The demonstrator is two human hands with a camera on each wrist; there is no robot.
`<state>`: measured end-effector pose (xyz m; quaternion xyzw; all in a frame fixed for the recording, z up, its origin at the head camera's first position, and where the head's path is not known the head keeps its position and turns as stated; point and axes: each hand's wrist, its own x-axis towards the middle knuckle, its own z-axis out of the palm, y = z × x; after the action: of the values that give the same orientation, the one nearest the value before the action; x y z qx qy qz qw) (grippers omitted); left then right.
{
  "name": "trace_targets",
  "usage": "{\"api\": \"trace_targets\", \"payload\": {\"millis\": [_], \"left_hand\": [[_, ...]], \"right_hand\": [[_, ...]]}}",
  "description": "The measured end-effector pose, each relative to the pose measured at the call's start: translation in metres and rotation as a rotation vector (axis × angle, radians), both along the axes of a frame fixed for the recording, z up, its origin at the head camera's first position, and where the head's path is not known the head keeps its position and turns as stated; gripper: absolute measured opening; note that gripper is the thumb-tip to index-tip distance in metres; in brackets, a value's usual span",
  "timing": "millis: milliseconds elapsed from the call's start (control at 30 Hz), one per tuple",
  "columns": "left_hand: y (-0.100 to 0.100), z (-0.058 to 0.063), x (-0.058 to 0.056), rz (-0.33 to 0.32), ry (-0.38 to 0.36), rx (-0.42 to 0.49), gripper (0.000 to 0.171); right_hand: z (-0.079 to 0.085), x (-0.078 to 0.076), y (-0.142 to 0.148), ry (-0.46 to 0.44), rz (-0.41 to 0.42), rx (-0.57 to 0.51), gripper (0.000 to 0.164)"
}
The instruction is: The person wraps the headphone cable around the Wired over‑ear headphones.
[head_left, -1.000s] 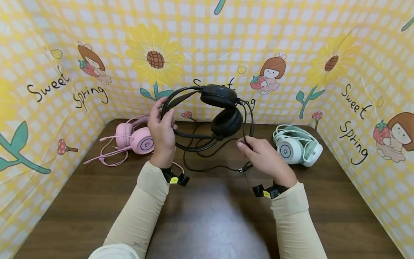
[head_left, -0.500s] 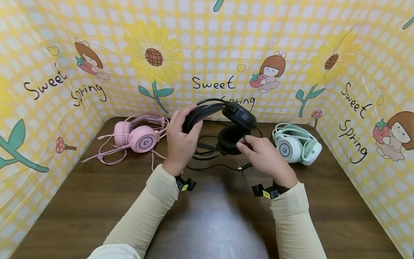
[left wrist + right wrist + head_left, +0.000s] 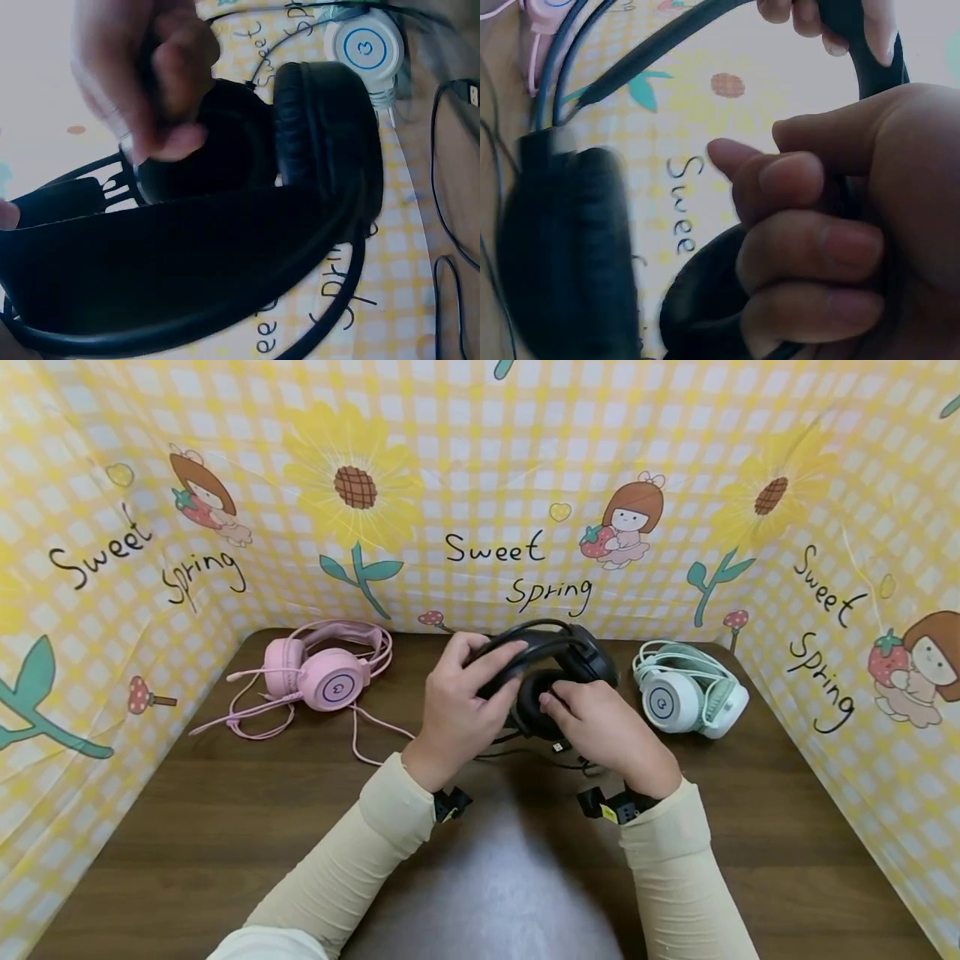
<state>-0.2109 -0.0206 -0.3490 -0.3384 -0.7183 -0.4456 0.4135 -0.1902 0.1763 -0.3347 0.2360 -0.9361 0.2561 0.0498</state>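
The black headphones (image 3: 588, 656) hang tilted above the table, both ear cups to the right of the headband. My left hand (image 3: 468, 702) grips the padded headband (image 3: 150, 270) between thumb and fingers. My right hand (image 3: 607, 722) is at the lower ear cup (image 3: 534, 697), its fingers curled and its thumb and index finger close together. In the right wrist view the right hand (image 3: 817, 225) covers part of that cup, and whatever lies inside its curled fingers is mostly hidden. A black cable with a USB plug (image 3: 559, 747) lies below on the table.
Pink headphones (image 3: 330, 681) with a cord lie at the back left of the wooden table (image 3: 487, 860). Mint and white headphones (image 3: 686, 693) lie at the back right. A yellow checked cloth (image 3: 480, 468) stands around the back and sides.
My left hand has moved right and down, tilting the headphones and bringing them lower. The ear cups now sit closer to my right hand, which has barely moved and pinched a black cord earlier.
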Motion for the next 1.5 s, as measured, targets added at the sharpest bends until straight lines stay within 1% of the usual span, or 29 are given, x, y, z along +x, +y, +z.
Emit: {"api": "trace_targets", "payload": {"millis": [133, 200, 267, 400, 533, 667, 900, 1033, 1167, 1267, 1400, 1500], "left_hand": [[0.0, -0.002, 0.002, 0.011, -0.019, -0.133, 0.029], [-0.003, -0.001, 0.001, -0.005, -0.038, -0.172, 0.029], [-0.008, 0.002, 0.0, -0.037, -0.05, -0.195, 0.027], [-0.018, 0.011, -0.003, -0.122, -0.065, -0.219, 0.024], [-0.025, 0.017, -0.004, -0.173, -0.085, -0.275, 0.024], [-0.028, 0.019, -0.003, -0.209, -0.117, -0.319, 0.028], [-0.03, 0.02, -0.003, -0.301, -0.178, -0.362, 0.036], [-0.036, 0.022, -0.004, -0.37, -0.208, -0.365, 0.034], [-0.045, 0.026, -0.005, -0.441, -0.231, -0.357, 0.03], [-0.053, 0.028, -0.007, -0.473, -0.241, -0.341, 0.03], [-0.062, 0.031, -0.009, -0.54, -0.263, -0.283, 0.03], [-0.07, 0.035, -0.01, -0.613, -0.296, -0.222, 0.029]], "right_hand": [[0.009, 0.01, 0.005, 0.108, 0.053, -0.053, 0.03], [0.013, 0.015, 0.01, 0.15, 0.072, -0.071, 0.029], [0.017, 0.02, 0.014, 0.172, 0.078, -0.082, 0.025], [0.021, 0.025, 0.021, 0.183, 0.073, -0.098, 0.014], [0.022, 0.026, 0.023, 0.21, 0.09, -0.117, 0.007], [0.022, 0.024, 0.023, 0.248, 0.112, -0.109, 0.008], [0.023, 0.022, 0.026, 0.257, 0.128, -0.111, 0.006], [0.022, 0.023, 0.028, 0.265, 0.119, -0.119, 0.005], [0.022, 0.025, 0.03, 0.235, 0.105, -0.147, 0.006], [0.022, 0.026, 0.031, 0.226, 0.101, -0.177, 0.007], [0.024, 0.027, 0.037, 0.261, 0.084, -0.206, 0.012], [0.026, 0.029, 0.045, 0.254, 0.041, -0.233, 0.015]]}}
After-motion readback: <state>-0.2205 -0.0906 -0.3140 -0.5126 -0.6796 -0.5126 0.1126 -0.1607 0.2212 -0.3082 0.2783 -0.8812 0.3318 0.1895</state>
